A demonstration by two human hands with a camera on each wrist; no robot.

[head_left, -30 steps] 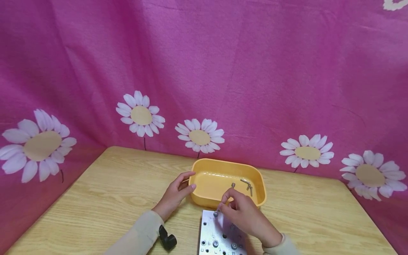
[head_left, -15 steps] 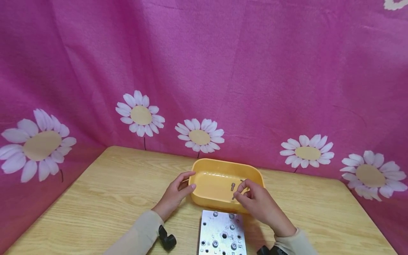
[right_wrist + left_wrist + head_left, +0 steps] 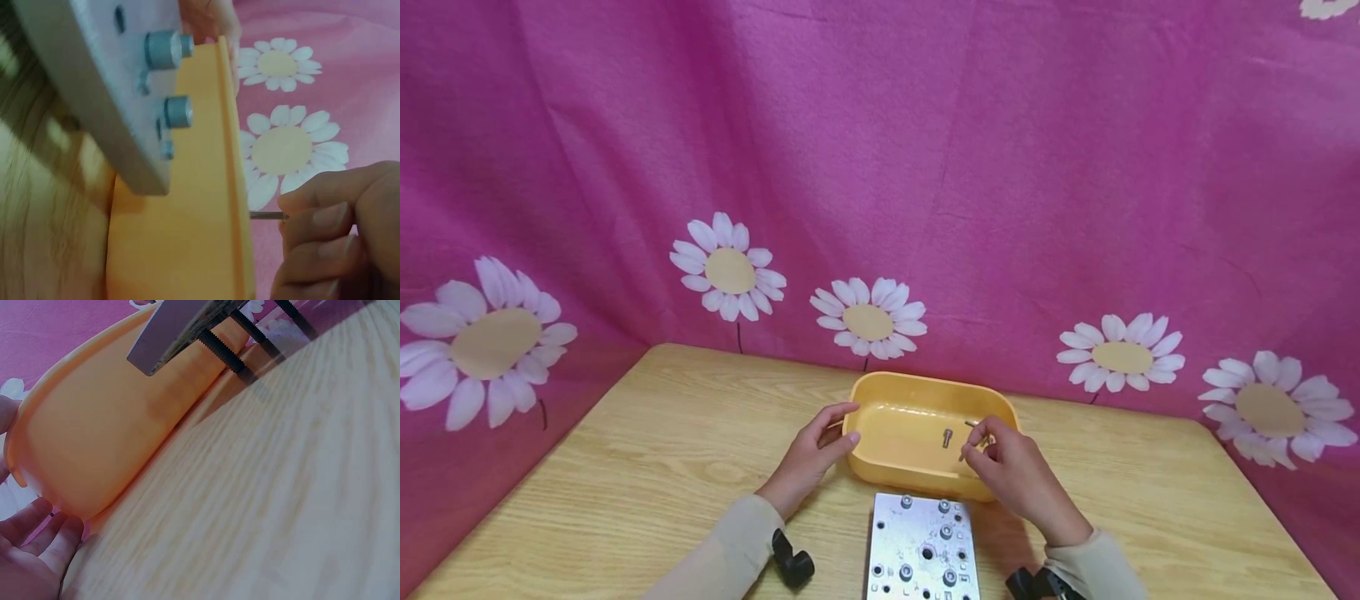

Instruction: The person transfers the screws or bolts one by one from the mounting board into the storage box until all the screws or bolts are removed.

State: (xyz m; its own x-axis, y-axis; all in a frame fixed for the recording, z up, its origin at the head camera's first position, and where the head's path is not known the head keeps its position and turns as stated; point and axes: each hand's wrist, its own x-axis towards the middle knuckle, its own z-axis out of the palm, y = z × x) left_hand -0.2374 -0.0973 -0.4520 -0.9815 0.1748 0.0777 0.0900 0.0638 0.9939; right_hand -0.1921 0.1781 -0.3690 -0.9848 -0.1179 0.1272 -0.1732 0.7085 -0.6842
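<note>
My left hand (image 3: 811,457) holds the left end of a yellow plastic tub (image 3: 917,479), thumb and fingers at its rim and end wall. Over the tub's right part, my right hand (image 3: 1018,467) pinches a thin metal pin (image 3: 267,215) that points down into the tub. Inside lie a socket head bolt (image 3: 947,437) and small metal pieces, partly hidden by the right hand. In front of the tub is a drilled metal plate (image 3: 917,533) with several socket head bolts (image 3: 906,572) standing in its holes. Threaded shanks (image 3: 222,351) project beneath the plate in the left wrist view.
The light wood table (image 3: 715,417) runs back to a pink curtain (image 3: 880,167) printed with white daisies. Black wrist camera mounts (image 3: 793,562) sit by both sleeves. The plate lies close to the tub's near wall.
My right hand has moved from the plate's far left bolt back and to the right, over the tub, with the thin pin in its fingers. The left hand stays on the tub.
</note>
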